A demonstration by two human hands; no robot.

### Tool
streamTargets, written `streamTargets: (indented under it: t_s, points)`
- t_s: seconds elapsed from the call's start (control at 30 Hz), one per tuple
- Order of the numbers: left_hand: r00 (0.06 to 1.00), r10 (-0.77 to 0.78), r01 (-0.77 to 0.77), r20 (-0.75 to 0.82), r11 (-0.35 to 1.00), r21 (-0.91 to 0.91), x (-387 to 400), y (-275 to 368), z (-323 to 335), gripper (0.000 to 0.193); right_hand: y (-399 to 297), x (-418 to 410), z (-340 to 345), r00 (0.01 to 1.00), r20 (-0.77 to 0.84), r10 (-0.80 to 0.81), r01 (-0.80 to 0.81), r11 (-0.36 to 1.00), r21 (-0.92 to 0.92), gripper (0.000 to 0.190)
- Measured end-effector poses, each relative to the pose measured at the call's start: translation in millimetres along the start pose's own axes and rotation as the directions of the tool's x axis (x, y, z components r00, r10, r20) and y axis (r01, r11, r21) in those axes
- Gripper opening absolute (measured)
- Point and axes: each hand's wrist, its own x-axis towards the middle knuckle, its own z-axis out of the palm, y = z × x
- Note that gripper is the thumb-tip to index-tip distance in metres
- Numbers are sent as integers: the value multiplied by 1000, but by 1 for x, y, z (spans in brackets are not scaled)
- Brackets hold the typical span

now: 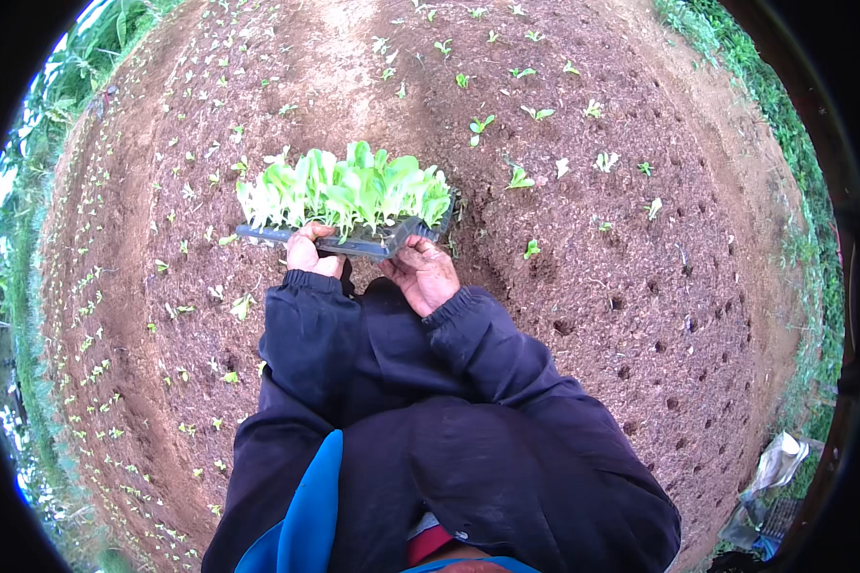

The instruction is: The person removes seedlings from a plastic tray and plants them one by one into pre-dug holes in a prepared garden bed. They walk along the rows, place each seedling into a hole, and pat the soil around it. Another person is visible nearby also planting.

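Note:
A dark plastic seedling tray (362,248) is held up in front of my body, packed with pale green leafy seedlings (362,183) that look like lettuce. My left hand (311,252) grips its near rim left of the middle, thumb on top and the other fingers folded below. At the near right corner, my right hand (424,274) has its fingers bent against the tray's edge, palm turned partly up. Some of those fingertips are hidden by the corner, so I cannot tell whether they also pinch a seedling. Soil marks both hands.
Brown soil beds spread all around, with young plants (530,249) set in rows on both sides. Several planting holes (616,304) dot the bed on the right. A trodden furrow (347,64) runs ahead. Pale sheeting or bags (781,458) lie at the lower right edge, beside grass.

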Motion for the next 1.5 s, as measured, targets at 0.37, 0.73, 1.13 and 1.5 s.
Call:
streamTargets:
  t_s: [0.37, 0.73, 1.13, 1.5]
  points:
    - [981, 184, -191, 52, 908, 374, 3, -8, 9, 6, -58, 4, -17, 997, 30, 67, -29, 729, -684, 5]
    - [925, 330, -381, 190, 777, 502, 46, -32, -29, 8, -81, 23, -13, 923, 383, -29, 383, 22, -923, 34]
    - [995, -104, 97, 3, 943, 318, 36, -27, -19, 12, -73, 24, -16, 991, 57, -121, 125, 684, -719, 11]
    - [875, -479, 481, -62, 877, 17, 9, -4, -2, 16, -192, -115, -208, 870, -298, -393, 20, 632, -775, 20]
